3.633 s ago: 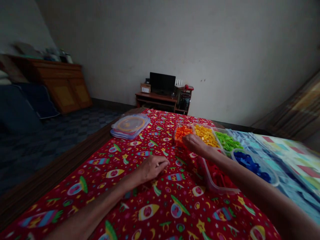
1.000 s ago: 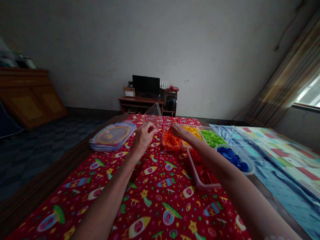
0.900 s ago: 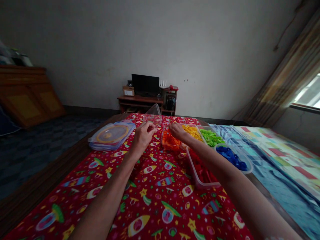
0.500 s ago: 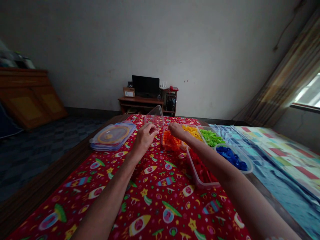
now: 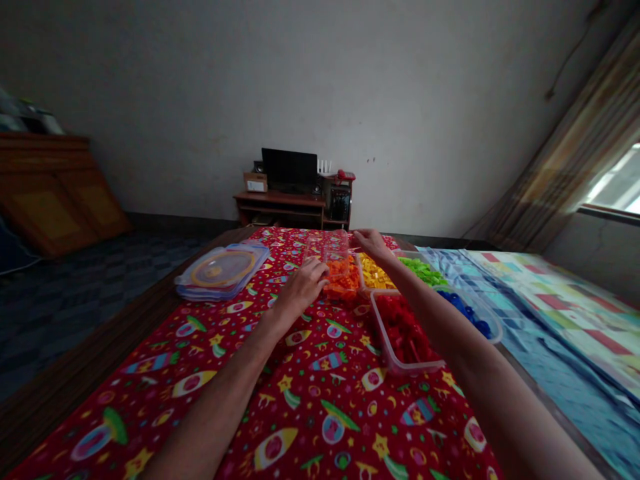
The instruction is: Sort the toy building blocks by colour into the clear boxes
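- Our left hand (image 5: 304,285), fingers bent, is beside the orange-filled box (image 5: 342,292).
- We see the clear lid (image 5: 336,248) partly over that box.
- Our right hand (image 5: 373,244) is beside the lid; we cannot tell whether either hand's fingers pinch it.

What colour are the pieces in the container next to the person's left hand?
The pieces are orange, as the head view shows.

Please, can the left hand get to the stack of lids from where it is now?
Probably yes: only patterned red cloth shows between the left hand and the stack of lids. However, I cannot tell whether that hand is holding the box of orange pieces.
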### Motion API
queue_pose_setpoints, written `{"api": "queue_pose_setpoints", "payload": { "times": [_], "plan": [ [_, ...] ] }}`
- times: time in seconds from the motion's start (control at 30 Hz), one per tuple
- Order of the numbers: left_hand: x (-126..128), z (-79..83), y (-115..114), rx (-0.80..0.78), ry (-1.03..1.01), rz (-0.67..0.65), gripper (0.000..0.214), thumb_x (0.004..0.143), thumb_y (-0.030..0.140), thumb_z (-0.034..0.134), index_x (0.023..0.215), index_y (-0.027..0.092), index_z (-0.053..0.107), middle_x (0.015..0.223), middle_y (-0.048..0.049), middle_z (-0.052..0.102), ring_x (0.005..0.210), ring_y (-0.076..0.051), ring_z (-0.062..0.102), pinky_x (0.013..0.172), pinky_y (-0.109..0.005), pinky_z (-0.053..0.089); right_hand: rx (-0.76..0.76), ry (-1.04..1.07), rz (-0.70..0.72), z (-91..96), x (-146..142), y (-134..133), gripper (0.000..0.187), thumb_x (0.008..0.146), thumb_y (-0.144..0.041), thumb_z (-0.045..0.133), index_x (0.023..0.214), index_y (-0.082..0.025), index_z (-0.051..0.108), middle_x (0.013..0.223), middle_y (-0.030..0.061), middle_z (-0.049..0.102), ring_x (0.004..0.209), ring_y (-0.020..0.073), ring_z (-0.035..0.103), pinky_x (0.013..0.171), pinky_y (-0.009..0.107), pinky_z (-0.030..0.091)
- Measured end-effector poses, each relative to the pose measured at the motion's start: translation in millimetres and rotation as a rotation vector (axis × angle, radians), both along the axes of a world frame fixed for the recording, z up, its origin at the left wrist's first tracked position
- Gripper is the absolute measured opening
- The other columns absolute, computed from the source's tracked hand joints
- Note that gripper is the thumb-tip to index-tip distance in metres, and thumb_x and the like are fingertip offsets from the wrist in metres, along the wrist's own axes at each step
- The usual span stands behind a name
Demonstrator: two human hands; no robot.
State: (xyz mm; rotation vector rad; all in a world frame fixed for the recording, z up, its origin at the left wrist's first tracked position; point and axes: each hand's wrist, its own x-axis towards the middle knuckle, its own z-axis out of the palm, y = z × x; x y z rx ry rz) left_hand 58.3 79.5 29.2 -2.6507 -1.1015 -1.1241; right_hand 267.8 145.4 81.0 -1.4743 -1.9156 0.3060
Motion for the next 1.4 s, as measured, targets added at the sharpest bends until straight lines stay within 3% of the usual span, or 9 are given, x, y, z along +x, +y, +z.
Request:
{"api": "queue_pose_setpoints", "payload": {
  "times": [0.17,0.27,0.37,0.53,0.6,0.8,0.93,1.07,1.4],
  "plan": [
    [17.4,-8.1,-8.0,-0.029,0.146,-0.119,0.010,0.089,0.014,0.051,0.082,0.019,0.056,0.085,-0.0035,0.060,0.084,-0.020,0.057,0.078,-0.032,0.046,-0.027,-0.171,-0.112,-5.6,10.9,-18.0,0.030,0.081,-0.017,0.055,0.106,-0.010,0.070,0.089,0.0112,0.074,0.081,0.0176,0.066,0.071,0.023,0.047],
    [21.2,-7.8,-10.3,-0.040,0.171,-0.105,0.011,0.088,0.011,0.050,0.083,0.019,0.056,0.087,-0.0045,0.061,0.085,-0.020,0.057,0.078,-0.033,0.047,-0.047,-0.236,-0.140,-15.5,15.2,-24.1,0.034,0.083,-0.017,0.051,0.111,-0.009,0.069,0.091,0.0116,0.074,0.079,0.0170,0.067,0.069,0.022,0.047],
    [16.5,-5.1,-7.3,-0.046,0.109,-0.054,0.013,0.084,0.007,0.052,0.081,0.020,0.055,0.086,-0.0032,0.060,0.086,-0.020,0.057,0.080,-0.033,0.047,-0.051,-0.261,-0.123,-26.6,20.1,-27.0,0.034,0.086,-0.016,0.046,0.110,-0.009,0.069,0.093,0.0110,0.073,0.077,0.0153,0.066,0.067,0.021,0.046],
    [-1.5,-0.6,7.1,-0.032,-0.007,0.038,0.014,0.080,0.007,0.056,0.077,0.020,0.053,0.083,-0.0023,0.059,0.083,-0.019,0.058,0.077,-0.032,0.048,-0.094,-0.442,0.029,-36.6,21.8,-37.5,0.020,0.078,-0.014,0.058,0.090,-0.012,0.074,0.087,0.0088,0.073,0.076,0.0152,0.063,0.065,0.021,0.041],
    [-6.7,1.0,11.8,-0.022,-0.050,0.050,0.014,0.078,0.007,0.058,0.077,0.020,0.054,0.081,-0.0017,0.059,0.080,-0.019,0.058,0.076,-0.031,0.048,-0.097,-0.534,0.081,-36.3,17.7,-39.8,0.021,0.078,-0.015,0.059,0.093,-0.014,0.073,0.089,0.0086,0.073,0.077,0.0149,0.063,0.063,0.020,0.040],
    [-11.5,7.5,10.2,-0.024,-0.080,0.080,0.017,0.074,0.007,0.064,0.074,0.020,0.053,0.078,-0.0006,0.058,0.075,-0.018,0.058,0.072,-0.030,0.048,-0.053,-0.577,0.020,-34.5,-0.2,-23.0,0.030,0.082,-0.006,0.045,0.096,-0.009,0.071,0.090,0.0141,0.071,0.076,0.0153,0.060,0.061,0.022,0.037],
    [-13.9,8.6,6.8,-0.027,-0.084,0.094,0.018,0.074,0.006,0.063,0.073,0.020,0.053,0.078,-0.0003,0.060,0.076,-0.017,0.058,0.074,-0.030,0.048,-0.068,-0.591,0.054,-36.4,-2.5,-12.6,0.029,0.079,-0.008,0.049,0.097,-0.011,0.072,0.090,0.0108,0.071,0.072,0.0129,0.059,0.060,0.020,0.036],
    [-14.7,5.9,9.0,-0.024,-0.091,0.083,0.016,0.074,0.008,0.064,0.074,0.021,0.054,0.078,-0.0005,0.060,0.076,-0.018,0.059,0.074,-0.029,0.048,-0.103,-0.635,0.115,-32.9,-1.3,-9.5,0.024,0.075,-0.007,0.054,0.086,-0.013,0.074,0.081,0.0059,0.072,0.065,0.0101,0.056,0.059,0.018,0.036],
    [-15.6,2.5,10.4,-0.013,-0.106,0.079,0.016,0.076,0.008,0.064,0.076,0.020,0.054,0.078,0.0000,0.058,0.075,-0.017,0.058,0.072,-0.028,0.047,-0.022,-0.678,-0.048,-18.5,5.0,3.0,0.034,0.082,-0.007,0.046,0.108,-0.007,0.068,0.100,0.0170,0.068,0.087,0.0186,0.061,0.070,0.024,0.042]
  ]
}}
